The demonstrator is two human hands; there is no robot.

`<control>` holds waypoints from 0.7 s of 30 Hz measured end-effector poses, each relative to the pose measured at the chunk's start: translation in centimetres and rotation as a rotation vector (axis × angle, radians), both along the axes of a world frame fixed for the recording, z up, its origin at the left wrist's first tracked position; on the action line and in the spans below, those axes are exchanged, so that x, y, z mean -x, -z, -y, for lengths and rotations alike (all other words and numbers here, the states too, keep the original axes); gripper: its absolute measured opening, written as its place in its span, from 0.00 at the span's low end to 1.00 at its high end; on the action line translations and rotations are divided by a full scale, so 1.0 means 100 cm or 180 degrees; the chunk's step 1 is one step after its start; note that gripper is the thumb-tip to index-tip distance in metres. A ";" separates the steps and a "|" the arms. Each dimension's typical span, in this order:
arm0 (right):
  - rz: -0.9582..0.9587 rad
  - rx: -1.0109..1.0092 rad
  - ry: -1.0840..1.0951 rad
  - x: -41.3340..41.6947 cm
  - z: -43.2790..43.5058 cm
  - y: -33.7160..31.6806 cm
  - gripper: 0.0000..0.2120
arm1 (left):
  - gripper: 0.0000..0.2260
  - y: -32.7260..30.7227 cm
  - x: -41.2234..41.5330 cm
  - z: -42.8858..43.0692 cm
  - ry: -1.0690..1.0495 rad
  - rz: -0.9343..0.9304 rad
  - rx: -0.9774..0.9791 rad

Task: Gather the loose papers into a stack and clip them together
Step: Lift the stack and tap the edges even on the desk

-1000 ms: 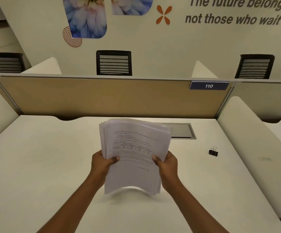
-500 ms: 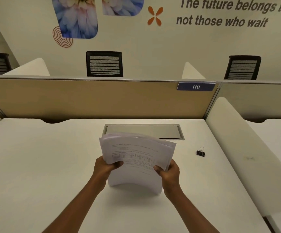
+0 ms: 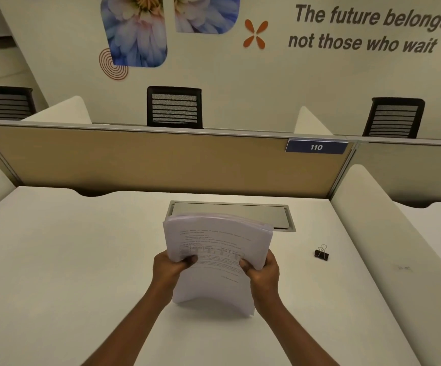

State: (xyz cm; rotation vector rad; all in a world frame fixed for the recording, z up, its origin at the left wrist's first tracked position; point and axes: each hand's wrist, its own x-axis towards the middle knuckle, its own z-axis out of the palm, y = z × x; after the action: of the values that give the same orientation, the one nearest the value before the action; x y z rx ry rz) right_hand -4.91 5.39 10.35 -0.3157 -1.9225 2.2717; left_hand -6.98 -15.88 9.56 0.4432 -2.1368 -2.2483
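1. A thick stack of white papers (image 3: 218, 249) stands nearly upright on its lower edge on a white bench (image 3: 63, 273), held between two bare hands.
2. The top sheet faces the viewer and shows faint printed lines of text and a small table; the words are too blurred to read.
3. The stack bows, its lower edge arching up from the bench in the middle, and the sheet edges at the top are fanned slightly unevenly.
4. The left hand (image 3: 170, 268) grips the left edge of the stack, thumb pressed on the front sheet and fingers hidden behind.
5. The right hand (image 3: 262, 270) grips the right edge in the same way, thumb in front and fingers wrapped behind.
6. Both forearms reach in from the bottom of the view and angle inward toward the stack.
7. A black binder clip (image 3: 321, 253) with its wire handles up sits on the bench to the right of the right hand, apart from the papers.
8. A grey cable hatch (image 3: 240, 211) lies flush in the bench just beyond the hands, partly behind the top of the stack.
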 end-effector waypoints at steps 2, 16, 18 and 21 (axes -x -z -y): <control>0.0052 0.0010 0.0030 0.001 -0.001 0.000 0.17 | 0.19 -0.002 0.000 -0.001 -0.0009 -0.0015 0.0018; 0.0063 -0.0082 -0.0130 0.002 -0.006 0.001 0.12 | 0.33 -0.095 0.028 -0.038 -0.1352 -0.0192 0.1134; 0.0061 -0.0108 -0.0162 0.001 -0.007 0.000 0.12 | 0.33 -0.098 0.030 -0.045 -0.1451 0.0055 0.1162; 0.0058 -0.0157 -0.0191 0.001 -0.008 -0.001 0.14 | 0.33 -0.099 0.032 -0.049 -0.1522 0.0155 0.1133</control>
State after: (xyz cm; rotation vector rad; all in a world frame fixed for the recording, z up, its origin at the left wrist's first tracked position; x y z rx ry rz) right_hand -5.04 6.19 10.40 -0.2773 -2.0196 2.2614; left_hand -10.23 -10.97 19.41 0.8817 -2.1016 -1.5862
